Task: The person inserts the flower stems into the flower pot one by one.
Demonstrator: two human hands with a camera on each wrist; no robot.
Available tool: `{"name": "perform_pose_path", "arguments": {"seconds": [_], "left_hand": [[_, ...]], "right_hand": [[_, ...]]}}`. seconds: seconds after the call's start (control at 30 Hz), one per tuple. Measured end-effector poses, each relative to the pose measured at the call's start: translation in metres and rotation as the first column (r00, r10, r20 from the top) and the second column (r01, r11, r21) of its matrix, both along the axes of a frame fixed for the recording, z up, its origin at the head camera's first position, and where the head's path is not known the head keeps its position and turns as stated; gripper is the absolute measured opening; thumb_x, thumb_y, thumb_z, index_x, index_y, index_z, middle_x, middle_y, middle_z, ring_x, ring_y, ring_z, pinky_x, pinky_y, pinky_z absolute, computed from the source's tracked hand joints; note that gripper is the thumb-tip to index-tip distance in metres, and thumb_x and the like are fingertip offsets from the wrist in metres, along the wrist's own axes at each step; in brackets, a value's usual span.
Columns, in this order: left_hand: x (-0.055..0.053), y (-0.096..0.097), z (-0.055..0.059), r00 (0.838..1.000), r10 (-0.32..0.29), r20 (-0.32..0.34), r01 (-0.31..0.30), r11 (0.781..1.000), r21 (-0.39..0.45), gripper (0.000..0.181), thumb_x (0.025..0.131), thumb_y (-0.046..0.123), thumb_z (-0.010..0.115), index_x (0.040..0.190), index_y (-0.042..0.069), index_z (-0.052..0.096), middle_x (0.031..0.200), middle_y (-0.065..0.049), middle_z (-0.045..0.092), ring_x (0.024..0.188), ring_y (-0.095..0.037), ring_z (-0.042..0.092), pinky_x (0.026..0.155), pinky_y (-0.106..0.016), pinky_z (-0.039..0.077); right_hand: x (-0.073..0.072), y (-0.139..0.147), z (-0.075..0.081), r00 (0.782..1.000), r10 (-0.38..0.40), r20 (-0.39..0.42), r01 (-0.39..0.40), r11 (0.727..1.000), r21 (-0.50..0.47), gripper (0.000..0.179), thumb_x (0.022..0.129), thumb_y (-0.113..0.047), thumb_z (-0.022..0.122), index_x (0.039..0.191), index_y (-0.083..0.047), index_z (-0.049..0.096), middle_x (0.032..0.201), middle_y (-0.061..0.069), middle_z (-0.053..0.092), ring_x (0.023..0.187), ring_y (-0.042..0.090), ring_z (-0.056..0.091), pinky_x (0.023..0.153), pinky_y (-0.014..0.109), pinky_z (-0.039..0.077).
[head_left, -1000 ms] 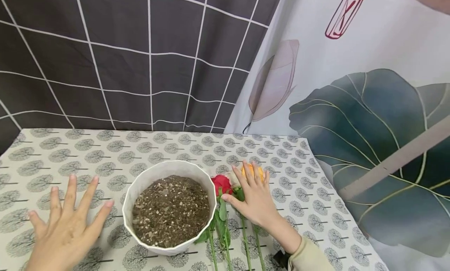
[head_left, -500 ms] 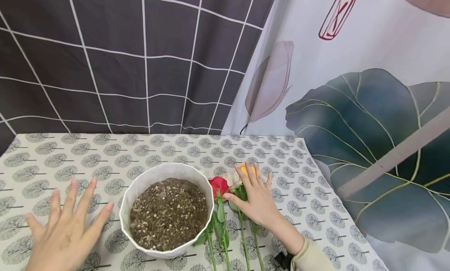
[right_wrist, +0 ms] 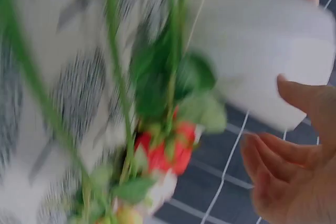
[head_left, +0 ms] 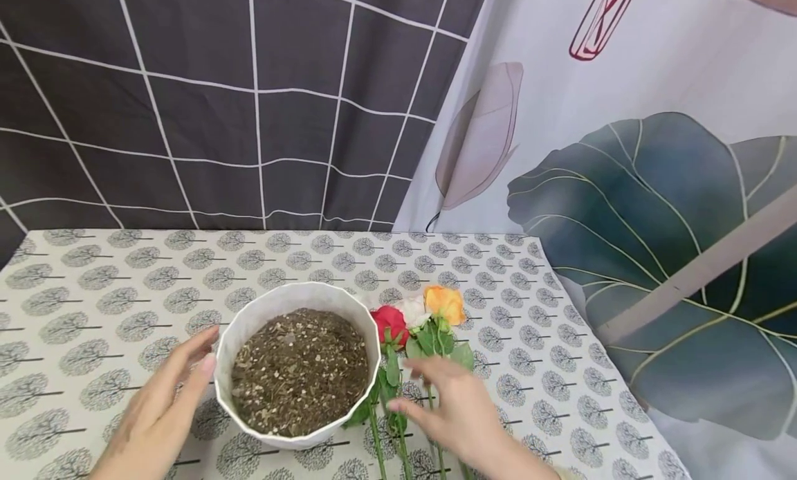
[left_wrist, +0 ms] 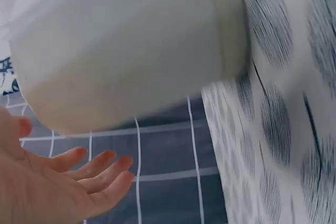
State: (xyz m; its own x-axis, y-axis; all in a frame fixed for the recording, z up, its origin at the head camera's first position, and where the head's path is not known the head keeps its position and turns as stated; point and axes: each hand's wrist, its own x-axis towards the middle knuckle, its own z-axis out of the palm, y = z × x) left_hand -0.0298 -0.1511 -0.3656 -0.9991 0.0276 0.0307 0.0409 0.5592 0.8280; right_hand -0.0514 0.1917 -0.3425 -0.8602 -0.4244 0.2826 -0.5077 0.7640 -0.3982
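Note:
A white faceted flowerpot (head_left: pixel 292 293) filled with brown, speckled soil (head_left: pixel 301 373) stands on the table. At its left side is my left hand (head_left: pixel 158 411), its fingertips right at the rim in the head view; the left wrist view shows the palm toward the pot, fingers loosely bent. To the pot's right, my right hand (head_left: pixel 457 418) hovers over flower stems (head_left: pixel 376 442), fingers slightly bent and thumb apart, holding nothing. A red rose (head_left: pixel 390 324), a white flower (head_left: pixel 412 310) and an orange rose (head_left: pixel 445 303) lie beyond it, blooms pointing away.
A tablecloth (head_left: pixel 93 314) printed with grey trees covers the table. Behind hangs a dark curtain with white grid lines (head_left: pixel 205 113). On the right is a pale curtain with large leaf prints (head_left: pixel 623 189), past the table's right edge.
Both hands were spread flat on either side of the pot. The left has moved right to the rim; the right has pulled back from the blooms, uncovering the orange rose, and its fingers have bent.

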Motion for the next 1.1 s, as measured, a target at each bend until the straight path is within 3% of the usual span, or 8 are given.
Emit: {"name": "perform_pose_path", "arguments": {"seconds": [0.07, 0.17, 0.23, 0.33, 0.47, 0.6, 0.83, 1.1], "left_hand": [[0.0, 0.005, -0.002, 0.999, -0.024, 0.033, 0.021, 0.995, 0.097, 0.047, 0.102, 0.034, 0.032, 0.148, 0.033, 0.019, 0.147, -0.018, 0.032, 0.127, -0.042, 0.037, 0.089, -0.066, 0.033], [-0.002, 0.01, -0.001, 0.997, -0.047, 0.06, 0.034, 0.977, 0.21, 0.049, 0.102, 0.033, 0.033, 0.148, 0.032, 0.016, 0.149, -0.017, 0.028, 0.13, -0.037, 0.034, 0.096, -0.063, 0.031], [-0.003, 0.012, 0.0, 0.997, -0.059, 0.05, 0.043, 0.963, 0.265, 0.05, 0.102, 0.031, 0.034, 0.149, 0.028, 0.016, 0.151, -0.018, 0.024, 0.132, -0.038, 0.031, 0.094, -0.069, 0.026], [-0.006, 0.017, 0.002, 0.998, -0.065, -0.002, 0.063, 0.965, 0.255, 0.047, 0.103, 0.027, 0.034, 0.147, 0.023, 0.021, 0.15, -0.018, 0.024, 0.13, -0.036, 0.036, 0.104, -0.046, 0.034], [-0.007, 0.021, 0.004, 0.996, -0.059, -0.067, 0.074, 0.965, 0.25, 0.043, 0.103, 0.023, 0.035, 0.145, 0.017, 0.027, 0.149, -0.019, 0.027, 0.13, -0.034, 0.037, 0.092, -0.008, 0.032], [-0.007, 0.021, 0.007, 0.995, -0.031, -0.09, 0.053, 0.966, 0.252, 0.04, 0.102, 0.023, 0.036, 0.141, 0.017, 0.032, 0.145, -0.018, 0.034, 0.131, -0.03, 0.036, 0.091, -0.004, 0.03], [-0.011, 0.022, 0.015, 0.997, -0.009, -0.076, 0.025, 0.975, 0.223, 0.037, 0.102, 0.024, 0.038, 0.137, 0.012, 0.036, 0.139, -0.019, 0.042, 0.127, -0.033, 0.043, 0.098, -0.052, 0.037], [-0.015, 0.016, 0.017, 0.999, -0.027, -0.027, 0.032, 0.976, 0.215, 0.031, 0.101, 0.022, 0.04, 0.127, 0.005, 0.042, 0.125, -0.02, 0.056, 0.113, -0.035, 0.052, 0.092, -0.071, 0.032]], "right_hand": [[0.013, -0.003, -0.003, 0.984, 0.039, 0.176, -0.029, 0.998, -0.056, 0.049, 0.078, -0.041, 0.072, 0.113, -0.008, 0.064, 0.085, -0.007, 0.066, 0.064, -0.006, 0.053, 0.055, 0.013, 0.047], [0.023, -0.007, -0.01, 0.901, 0.079, 0.426, -0.034, 0.993, -0.113, 0.048, 0.081, -0.035, 0.071, 0.116, -0.003, 0.061, 0.077, -0.011, 0.064, 0.055, -0.008, 0.05, 0.051, 0.013, 0.046], [0.027, -0.009, -0.018, 0.857, 0.083, 0.508, -0.034, 0.994, -0.106, 0.05, 0.081, -0.033, 0.071, 0.118, -0.001, 0.059, 0.074, -0.013, 0.064, 0.054, -0.007, 0.051, 0.053, 0.014, 0.047], [0.031, -0.01, -0.029, 0.814, 0.068, 0.578, -0.002, 0.993, -0.114, 0.055, 0.079, -0.028, 0.074, 0.123, 0.001, 0.054, 0.071, -0.012, 0.065, 0.054, -0.006, 0.054, 0.056, 0.015, 0.049], [0.035, -0.012, -0.039, 0.814, 0.079, 0.575, -0.019, 0.994, -0.11, 0.056, 0.078, -0.023, 0.075, 0.124, -0.001, 0.053, 0.067, -0.012, 0.065, 0.054, -0.007, 0.054, 0.057, 0.014, 0.049], [0.035, -0.019, -0.043, 0.811, 0.082, 0.579, -0.043, 0.996, -0.081, 0.05, 0.079, -0.021, 0.074, 0.119, 0.002, 0.055, 0.064, -0.011, 0.063, 0.054, -0.007, 0.052, 0.054, 0.014, 0.048], [0.034, -0.025, -0.044, 0.832, 0.012, 0.554, -0.02, 1.0, 0.008, 0.041, 0.078, -0.018, 0.073, 0.108, 0.008, 0.061, 0.062, -0.006, 0.063, 0.053, -0.004, 0.053, 0.052, 0.015, 0.048], [0.034, -0.024, -0.046, 0.83, 0.018, 0.558, 0.03, 0.997, -0.076, 0.025, 0.079, -0.018, 0.073, 0.094, 0.0, 0.065, 0.06, -0.013, 0.053, 0.051, -0.004, 0.046, 0.049, 0.016, 0.044]]}}
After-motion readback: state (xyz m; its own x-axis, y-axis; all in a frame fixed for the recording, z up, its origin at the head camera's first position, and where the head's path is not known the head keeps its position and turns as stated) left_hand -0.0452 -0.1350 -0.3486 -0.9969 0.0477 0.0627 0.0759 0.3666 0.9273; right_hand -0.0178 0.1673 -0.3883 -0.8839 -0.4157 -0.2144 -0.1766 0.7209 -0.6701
